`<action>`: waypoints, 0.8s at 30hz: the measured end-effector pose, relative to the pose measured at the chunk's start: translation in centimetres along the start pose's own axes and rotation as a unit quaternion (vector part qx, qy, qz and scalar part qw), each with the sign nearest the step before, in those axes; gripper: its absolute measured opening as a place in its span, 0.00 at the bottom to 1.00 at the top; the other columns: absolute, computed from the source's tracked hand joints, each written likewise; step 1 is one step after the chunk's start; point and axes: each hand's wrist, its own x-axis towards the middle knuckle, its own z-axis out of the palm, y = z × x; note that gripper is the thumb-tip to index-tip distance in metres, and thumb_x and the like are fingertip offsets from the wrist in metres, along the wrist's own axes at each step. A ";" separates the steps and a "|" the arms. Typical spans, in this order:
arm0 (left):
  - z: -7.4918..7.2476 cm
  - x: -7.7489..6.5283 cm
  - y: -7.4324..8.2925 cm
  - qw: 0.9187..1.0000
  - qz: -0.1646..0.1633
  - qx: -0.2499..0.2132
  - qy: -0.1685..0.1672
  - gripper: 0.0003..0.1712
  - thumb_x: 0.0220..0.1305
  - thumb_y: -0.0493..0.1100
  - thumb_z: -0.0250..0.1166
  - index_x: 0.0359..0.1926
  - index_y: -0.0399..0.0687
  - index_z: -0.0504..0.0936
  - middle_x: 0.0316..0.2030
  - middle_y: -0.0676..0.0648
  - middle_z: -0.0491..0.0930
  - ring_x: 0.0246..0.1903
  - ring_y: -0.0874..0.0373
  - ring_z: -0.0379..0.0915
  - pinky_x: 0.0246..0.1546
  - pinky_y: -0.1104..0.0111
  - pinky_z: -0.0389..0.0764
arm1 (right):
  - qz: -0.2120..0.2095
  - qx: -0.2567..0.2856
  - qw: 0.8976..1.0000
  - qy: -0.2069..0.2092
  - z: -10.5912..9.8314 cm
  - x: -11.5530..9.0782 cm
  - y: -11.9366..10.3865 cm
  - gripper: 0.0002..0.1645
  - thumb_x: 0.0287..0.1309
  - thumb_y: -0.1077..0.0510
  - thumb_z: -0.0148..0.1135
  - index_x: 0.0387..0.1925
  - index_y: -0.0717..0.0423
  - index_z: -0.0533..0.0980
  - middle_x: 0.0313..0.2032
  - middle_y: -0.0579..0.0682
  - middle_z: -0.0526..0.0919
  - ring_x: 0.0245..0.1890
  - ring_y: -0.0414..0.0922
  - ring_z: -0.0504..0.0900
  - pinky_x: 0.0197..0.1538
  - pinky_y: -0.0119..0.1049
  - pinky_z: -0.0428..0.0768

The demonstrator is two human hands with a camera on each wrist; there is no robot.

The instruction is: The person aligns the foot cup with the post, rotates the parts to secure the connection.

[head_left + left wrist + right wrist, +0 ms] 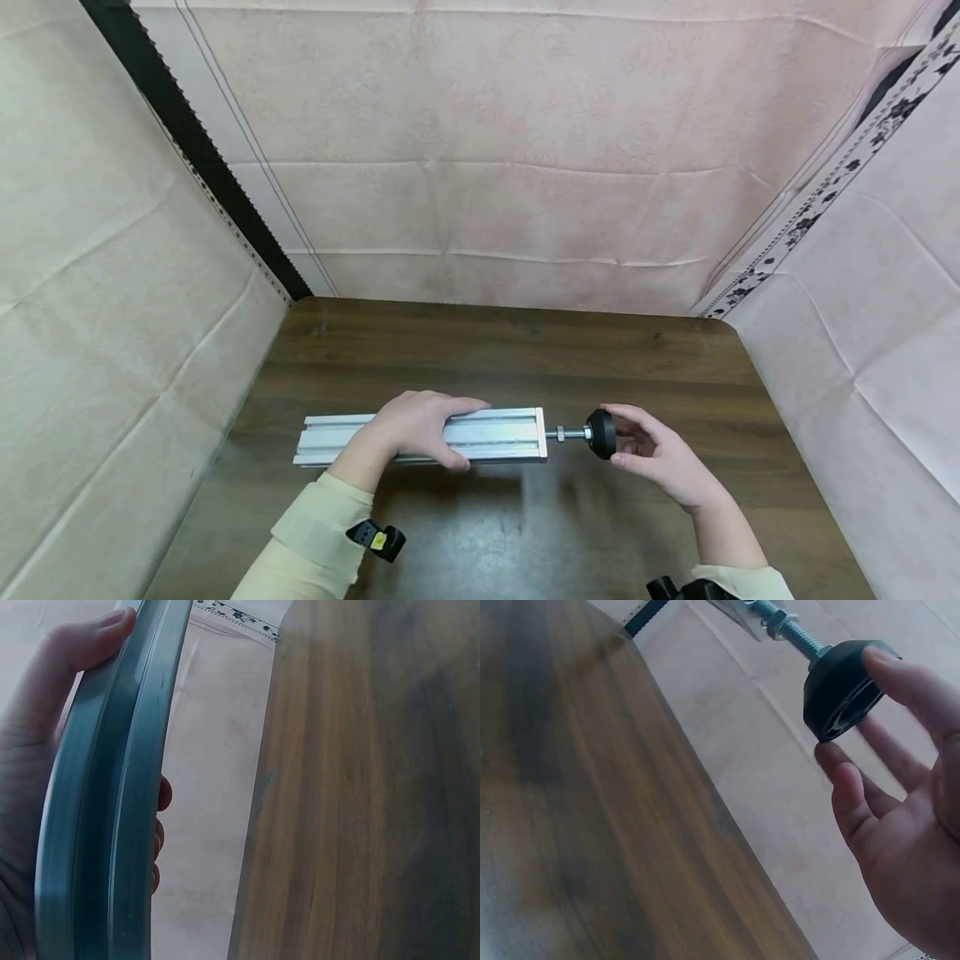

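My left hand (pixel 420 427) grips a silver aluminium profile (pixel 501 435) with grooves along its length, thumb on the near side and fingers over the far side. It lies level across the head view, above the table. From its capped right end sticks a threaded rod (pixel 573 433) with a nut (pixel 778 621) on it. A black round levelling foot (pixel 602 434) sits at the rod's outer end. My right hand (pixel 660 454) holds this foot by its rim between thumb and fingers. In the right wrist view the foot's hollow underside faces my palm.
Below the hands is a brown wood-grain table (pixel 480 358). Pale cloth walls (pixel 525 167) stand at the back and both sides, with a black strip (pixel 217 158) at the left corner and a flowered border (pixel 817 208) at the right.
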 end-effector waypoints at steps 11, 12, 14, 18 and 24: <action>-0.2 -0.1 0.5 1.000 -0.001 0.000 0.000 0.45 0.40 0.68 0.67 0.64 0.72 0.67 0.54 0.60 0.75 0.46 0.62 0.73 0.39 0.63 0.73 | 0.005 0.006 1.000 -0.009 -0.2 -0.5 0.0 0.41 0.54 0.71 0.61 0.68 0.58 0.57 0.58 0.47 0.70 0.49 0.40 0.76 0.42 0.33 0.75; -0.2 -0.1 0.5 1.000 -0.001 0.001 0.001 0.46 0.40 0.69 0.67 0.64 0.72 0.67 0.54 0.60 0.75 0.45 0.62 0.73 0.39 0.64 0.73 | 0.000 0.007 1.000 -0.014 -0.2 -0.5 0.0 0.42 0.53 0.72 0.62 0.68 0.59 0.57 0.58 0.47 0.70 0.48 0.41 0.76 0.42 0.33 0.75; -0.2 0.0 0.4 1.000 0.000 0.001 0.002 0.46 0.40 0.69 0.66 0.64 0.73 0.67 0.53 0.60 0.76 0.44 0.62 0.73 0.38 0.64 0.73 | 0.004 0.002 1.000 -0.015 -0.2 -0.6 0.1 0.41 0.53 0.71 0.62 0.68 0.59 0.58 0.56 0.46 0.71 0.47 0.42 0.77 0.41 0.33 0.76; -0.1 0.0 0.4 1.000 0.001 -0.005 -0.005 0.46 0.40 0.69 0.67 0.65 0.74 0.67 0.54 0.60 0.75 0.44 0.62 0.73 0.38 0.64 0.73 | 0.027 -0.014 1.000 0.004 0.0 -0.6 0.4 0.33 0.58 0.68 0.58 0.65 0.61 0.62 0.51 0.46 0.75 0.43 0.41 0.79 0.40 0.35 0.77; -0.1 -0.1 0.4 1.000 0.006 -0.010 -0.001 0.46 0.40 0.67 0.68 0.64 0.71 0.68 0.53 0.58 0.76 0.43 0.61 0.73 0.36 0.63 0.73 | 0.018 -0.015 1.000 0.006 0.1 -0.5 0.3 0.33 0.61 0.66 0.56 0.67 0.58 0.60 0.53 0.48 0.73 0.45 0.39 0.77 0.39 0.35 0.76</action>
